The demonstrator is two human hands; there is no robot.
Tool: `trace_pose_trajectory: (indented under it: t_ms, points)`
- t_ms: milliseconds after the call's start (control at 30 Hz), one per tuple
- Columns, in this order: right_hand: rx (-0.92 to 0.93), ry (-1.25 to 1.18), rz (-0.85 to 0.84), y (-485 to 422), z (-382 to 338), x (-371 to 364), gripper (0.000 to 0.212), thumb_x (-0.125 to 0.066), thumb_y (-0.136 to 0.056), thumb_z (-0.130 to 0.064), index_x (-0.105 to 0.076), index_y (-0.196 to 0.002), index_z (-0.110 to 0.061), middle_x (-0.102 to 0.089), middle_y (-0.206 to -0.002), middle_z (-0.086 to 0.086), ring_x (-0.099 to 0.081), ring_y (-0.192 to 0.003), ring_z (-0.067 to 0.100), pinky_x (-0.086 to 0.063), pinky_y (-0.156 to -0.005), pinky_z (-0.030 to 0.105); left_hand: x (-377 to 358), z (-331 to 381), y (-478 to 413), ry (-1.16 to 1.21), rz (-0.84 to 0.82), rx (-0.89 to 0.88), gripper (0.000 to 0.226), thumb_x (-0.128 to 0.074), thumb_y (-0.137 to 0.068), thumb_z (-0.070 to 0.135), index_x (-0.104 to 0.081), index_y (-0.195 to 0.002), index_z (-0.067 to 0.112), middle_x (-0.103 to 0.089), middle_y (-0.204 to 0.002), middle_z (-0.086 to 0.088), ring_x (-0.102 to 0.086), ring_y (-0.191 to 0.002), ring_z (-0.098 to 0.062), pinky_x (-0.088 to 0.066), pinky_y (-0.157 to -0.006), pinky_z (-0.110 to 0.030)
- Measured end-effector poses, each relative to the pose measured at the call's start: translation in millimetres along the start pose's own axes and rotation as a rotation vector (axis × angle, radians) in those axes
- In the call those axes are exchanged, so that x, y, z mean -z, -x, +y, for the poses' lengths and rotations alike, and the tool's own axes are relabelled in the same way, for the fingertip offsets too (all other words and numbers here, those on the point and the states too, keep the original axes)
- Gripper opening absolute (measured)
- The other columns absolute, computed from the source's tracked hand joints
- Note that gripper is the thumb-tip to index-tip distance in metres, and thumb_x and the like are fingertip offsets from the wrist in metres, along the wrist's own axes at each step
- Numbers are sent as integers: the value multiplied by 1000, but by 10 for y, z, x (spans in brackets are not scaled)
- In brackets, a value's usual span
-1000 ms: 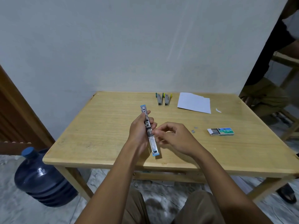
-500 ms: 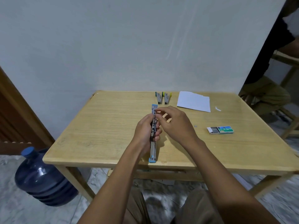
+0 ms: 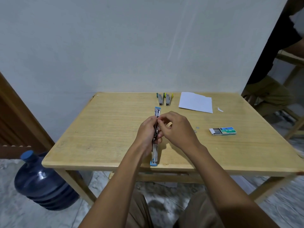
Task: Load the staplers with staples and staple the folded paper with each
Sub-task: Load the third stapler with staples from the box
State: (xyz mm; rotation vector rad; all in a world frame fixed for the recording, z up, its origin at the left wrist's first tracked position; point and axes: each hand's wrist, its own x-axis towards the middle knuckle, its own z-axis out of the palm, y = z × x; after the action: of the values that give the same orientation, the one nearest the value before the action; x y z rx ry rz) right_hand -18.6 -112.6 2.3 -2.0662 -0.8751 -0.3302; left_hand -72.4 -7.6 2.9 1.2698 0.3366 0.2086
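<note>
A blue stapler lies swung fully open into one long, narrow strip over the near middle of the table, its bright metal channel facing up and a rounded blue plastic cap at each end; the near cap reaches the table's front edge. The left hand is wrapped around the strip's middle from the left side, fingers curled closed on the metal. The right hand sits just beside it on the right, thumb and forefinger pinched together at the channel; whether a strip of staples sits between those fingertips is too small to tell. A few loose grey staples lie on the wood to the right of the hands, and farther right is a small cardboard staple box, green and blue on its lid, its tray slid partly out. At the far edge two more staplers lie side by side, grey metal with green and yellow plastic ends, both hinged open. Next to them is the folded paper, a flat white sheet with a crisp edge, and a tiny white paper scrap beyond it. The table is pale, grained wood with rounded corners. A dark blue translucent water jug stands on the marbled floor at the left.
</note>
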Motion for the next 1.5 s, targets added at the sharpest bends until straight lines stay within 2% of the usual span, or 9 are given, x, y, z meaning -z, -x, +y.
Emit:
trace_pose_trajectory:
  t_ms: [167,267,400,567,700,833,933,1267,1500]
  points:
    - [-21,-58,-19,39,27,-23,11,-65,-90,-20,-74,-98,-17,-67,-89,-7,-69,-70,9,-58,-70,40,10,-31,2,20,4,28,30,-32,-105,22,-56,-94,9,-50,-48,1,-37,-44,-12,-26,-40,-23]
    - [-14,-58,-28,54,32,-28,9,-67,-89,-21,-72,-95,-18,-66,-88,-10,-66,-76,8,-58,-70,39,24,-48,-22,35,31,50,25,-34,-103,20,-55,-96,9,-45,-51,-1,-37,-43,-11,-25,-40,-23]
    - [19,-49,-45,85,45,-33,3,-69,-86,-26,-67,-89,-26,-64,-89,-15,-64,-80,8,-55,-71,38,60,-52,-55,57,58,80,25,-38,-101,20,-55,-85,12,-41,-55,-2,-37,-43,-12,-26,-41,-24]
    - [18,-187,-39,147,26,-38,10,-74,-84,-12,-70,-85,-21,-66,-82,-15,-66,-74,6,-57,-74,31,102,-37,-72,59,47,104,23,-40,-102,22,-58,-98,10,-52,-58,0,-38,-42,-10,-28,-38,-22]
    - [-187,-442,-40,184,-25,-17,7,-70,-90,-15,-70,-97,-17,-72,-83,-1,-67,-70,1,-52,-71,17,125,3,-62,-15,-24,140,27,-41,-103,25,-58,-90,10,-47,-56,-1,-38,-43,-11,-26,-37,-21]
    - [-508,-676,-58,126,7,-12,14,-61,-97,-19,-67,-110,-18,-76,-79,4,-64,-65,10,-54,-71,35,139,84,-82,-176,-37,154,28,-44,-101,25,-67,-93,11,-48,-59,1,-42,-48,-13,-27,-39,-21]
    - [-589,-744,-71,120,20,2,14,-67,-94,-19,-70,-107,-16,-77,-79,3,-63,-65,11,-55,-72,35,120,169,-108,-256,-57,166,24,-41,-99,19,-57,-83,13,-48,-61,0,-38,-47,-13,-23,-41,-20]
    - [-554,-772,-65,114,41,57,13,-73,-89,-19,-71,-101,-17,-75,-75,0,-62,-64,8,-52,-68,26,163,215,-121,-322,-267,107,13,-35,-96,5,-47,-94,10,-41,-70,-3,-36,-50,-12,-19,-46,-23]
    - [-347,-508,-70,108,98,127,10,-71,-91,-19,-75,-100,-21,-72,-73,2,-61,-63,6,-51,-65,19,194,179,-88,-354,-382,97,21,-37,-100,5,-58,-99,7,-47,-67,1,-39,-52,-11,-23,-46,-24]
